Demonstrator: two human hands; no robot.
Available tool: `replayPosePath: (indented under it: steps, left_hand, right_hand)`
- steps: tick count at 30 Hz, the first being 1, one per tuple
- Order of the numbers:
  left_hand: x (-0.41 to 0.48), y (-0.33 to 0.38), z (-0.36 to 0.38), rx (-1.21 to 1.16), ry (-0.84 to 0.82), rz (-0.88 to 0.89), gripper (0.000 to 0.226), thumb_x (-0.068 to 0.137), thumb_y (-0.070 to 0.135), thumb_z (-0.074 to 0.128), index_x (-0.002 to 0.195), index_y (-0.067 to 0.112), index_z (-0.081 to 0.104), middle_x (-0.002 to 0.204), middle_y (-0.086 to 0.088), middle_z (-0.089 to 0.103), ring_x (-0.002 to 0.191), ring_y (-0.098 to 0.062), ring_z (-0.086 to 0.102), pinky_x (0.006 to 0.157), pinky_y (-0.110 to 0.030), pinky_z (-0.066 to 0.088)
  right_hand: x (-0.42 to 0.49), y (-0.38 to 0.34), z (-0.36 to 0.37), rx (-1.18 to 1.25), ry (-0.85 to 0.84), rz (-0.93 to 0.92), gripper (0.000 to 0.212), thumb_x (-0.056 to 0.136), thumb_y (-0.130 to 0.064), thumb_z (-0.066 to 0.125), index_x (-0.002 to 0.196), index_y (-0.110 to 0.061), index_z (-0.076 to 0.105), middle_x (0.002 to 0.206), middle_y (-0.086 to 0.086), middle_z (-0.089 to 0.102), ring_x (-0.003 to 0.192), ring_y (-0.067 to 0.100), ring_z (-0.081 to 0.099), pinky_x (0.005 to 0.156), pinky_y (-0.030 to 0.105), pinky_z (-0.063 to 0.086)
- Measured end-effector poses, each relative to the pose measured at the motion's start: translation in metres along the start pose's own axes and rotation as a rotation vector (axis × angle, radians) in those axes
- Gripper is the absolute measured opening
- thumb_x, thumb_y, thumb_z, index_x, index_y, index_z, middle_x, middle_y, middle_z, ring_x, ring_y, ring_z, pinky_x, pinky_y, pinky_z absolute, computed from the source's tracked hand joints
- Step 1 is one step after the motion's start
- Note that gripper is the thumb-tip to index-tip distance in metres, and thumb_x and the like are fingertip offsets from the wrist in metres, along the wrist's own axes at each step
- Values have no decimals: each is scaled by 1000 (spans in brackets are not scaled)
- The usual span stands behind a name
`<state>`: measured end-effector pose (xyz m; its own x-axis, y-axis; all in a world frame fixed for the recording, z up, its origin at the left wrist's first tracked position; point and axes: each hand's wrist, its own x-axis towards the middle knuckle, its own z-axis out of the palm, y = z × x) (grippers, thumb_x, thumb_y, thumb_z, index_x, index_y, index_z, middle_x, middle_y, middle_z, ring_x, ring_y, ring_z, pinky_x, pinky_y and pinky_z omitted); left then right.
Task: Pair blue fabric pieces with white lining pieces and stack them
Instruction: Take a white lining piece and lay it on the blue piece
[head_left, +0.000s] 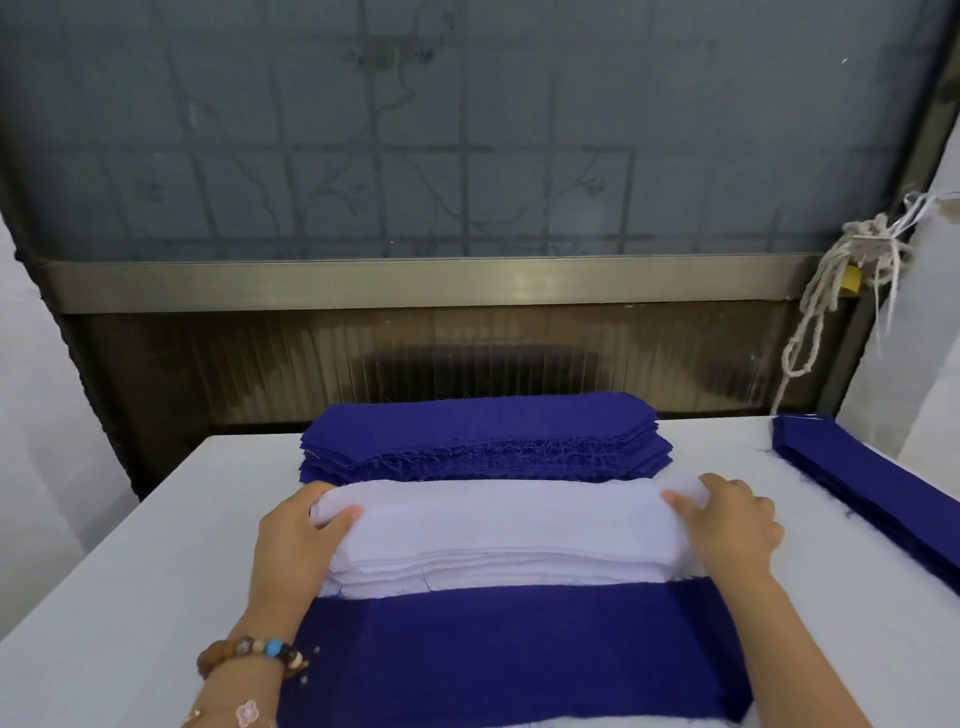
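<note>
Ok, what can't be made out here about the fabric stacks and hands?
Head view only.
White lining stack: both ends covered by the left hand and right hand; layer count too fine to tell.
Far blue stack: near base hidden behind the lining.
Blue strip pile: cut off by the right frame edge.
Left fingers: tips out of sight behind the lining's end.

A white table (130, 571) fills the lower part of the frame. Behind its far edge stands a dark ribbed panel (467, 358), and above this a dull metal rail (415, 283) runs across the middle. The upper half is taken by a frosted glass pane (156, 104), through which dark bars with a leaf pattern (376, 171) show dimly. At the right edge a bundle of white cord (823, 291) hangs beside a small yellow piece (853, 280).
</note>
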<state>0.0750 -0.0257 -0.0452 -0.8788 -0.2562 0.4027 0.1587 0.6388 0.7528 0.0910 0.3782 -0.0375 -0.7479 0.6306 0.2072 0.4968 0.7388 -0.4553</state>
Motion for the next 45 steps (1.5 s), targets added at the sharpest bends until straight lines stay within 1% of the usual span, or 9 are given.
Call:
replayPosePath:
  steps: [5,10,17,22,27,30,33,37,45]
  left_hand:
    - [1,-2,-1,-40,57,4,8,90,22,67,89,20,59,79,13,58,72,-3,52,63,-15,36]
    - [-2,3,-3,-48,129,14,10,93,18,63,83,17,58,70,13,56,67,-1,50,58,-1,38]
    - [3,8,-11,-141,192,-52,13,90,20,67,79,12,64,72,0,62,70,-13,56,63,-18,41]
    - [3,14,-27,-289,98,-185,11,89,23,67,83,14,67,83,-3,67,81,-26,61,76,-42,53]
    - [-14,19,-47,-201,84,-201,12,88,26,68,82,17,64,89,-8,68,73,-21,61,74,-39,52]
    - [-29,13,-52,-158,31,-253,20,88,27,69,99,10,68,101,-13,69,74,-21,62,80,-43,54]
    - [-45,7,-58,-177,-34,-270,18,86,28,71,80,11,72,78,-9,70,72,-27,63,70,-40,52]
    - [-65,-6,-66,-177,-124,-246,27,83,25,74,62,9,70,50,-1,59,49,-16,47,56,-29,36]
    - [-83,-11,-65,17,-163,-90,39,84,14,71,56,8,44,54,-2,38,56,-15,33,57,-28,26]
  right_hand:
    - [0,2,2,292,-42,9,40,92,-30,62,123,-4,59,118,18,63,107,39,55,88,42,44]
    - [-3,1,2,375,0,-13,42,94,-27,61,127,-2,57,124,19,61,113,38,54,92,40,42]
    - [-4,-4,-5,617,118,-25,23,91,-20,65,108,-5,63,100,9,62,87,19,46,81,29,34]
    - [-6,1,-15,634,59,1,35,90,-26,67,117,-5,63,117,13,64,102,26,55,90,36,41]
    - [-21,15,-28,598,12,-5,40,90,-27,67,121,-3,61,121,14,63,107,29,55,88,33,38]
    - [-36,27,-32,609,-17,-37,25,89,-24,68,102,-2,66,104,17,67,93,32,57,76,31,36]
    - [-49,40,-36,568,-67,-78,22,89,-23,68,77,-6,60,79,11,63,78,27,54,64,32,35]
    - [-67,57,-36,531,-100,-106,24,88,-19,67,72,-6,57,65,5,53,64,20,45,59,31,35]
    - [-81,64,-35,566,-118,-126,19,86,-12,66,71,-10,55,67,7,56,63,18,43,58,30,34]
